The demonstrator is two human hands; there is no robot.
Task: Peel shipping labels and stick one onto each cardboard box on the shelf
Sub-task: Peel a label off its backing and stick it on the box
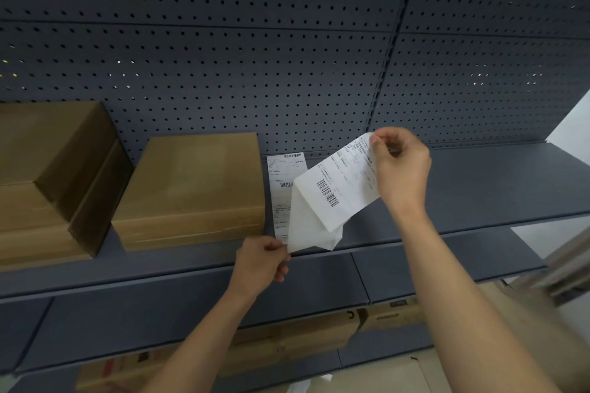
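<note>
At centre frame the right hand (400, 166) pinches the shipping label (341, 182) by its top corner; the left hand (261, 263) pinches the white backing (306, 226) below. Cardboard boxes (191, 185) sit on the shelf (479, 182) at left.

Stockroom or packing area, by the look of it: grey metal shelving (479, 182), perforated back panels (223, 57) rising behind the fingers (380, 140), plain cardboard boxes (198, 175) to their left, more cartons (303, 338) below them, barcoded shipping labels (284, 175) between.
</note>
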